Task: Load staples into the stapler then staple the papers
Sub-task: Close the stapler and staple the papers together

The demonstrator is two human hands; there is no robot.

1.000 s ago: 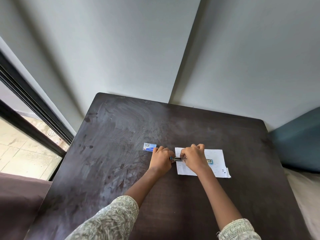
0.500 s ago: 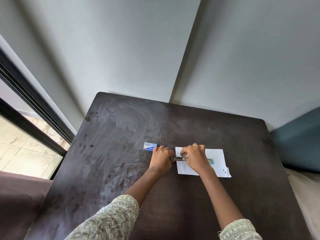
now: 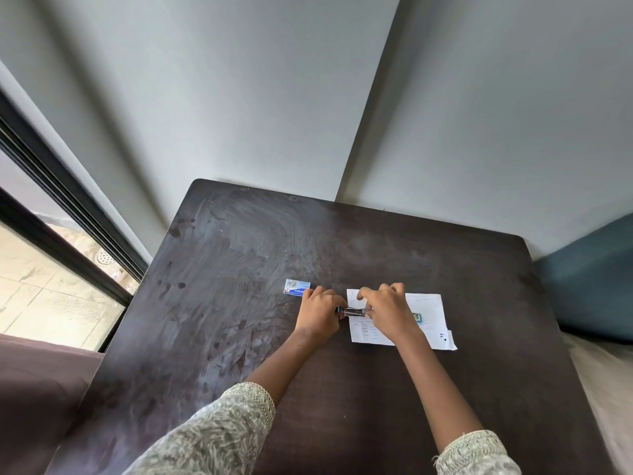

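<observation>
A small metal stapler (image 3: 353,312) lies at the left edge of the white papers (image 3: 430,306), mostly covered by my hands. My left hand (image 3: 319,313) grips its left end. My right hand (image 3: 387,311) is closed over its right part, fingertips pinched at the top. A small teal bit (image 3: 417,317) shows just right of my right hand; I cannot tell whether it belongs to the stapler. A blue and white staple box (image 3: 296,287) lies on the table just left of my left hand.
The dark wooden table (image 3: 239,337) stands against a grey wall. A window with a black frame (image 3: 68,241) is at the left. A blue cushion (image 3: 596,286) and a bed edge lie at the right.
Both hands stay on the stapler. The right-hand fingers have shifted slightly over it; nothing else has moved.
</observation>
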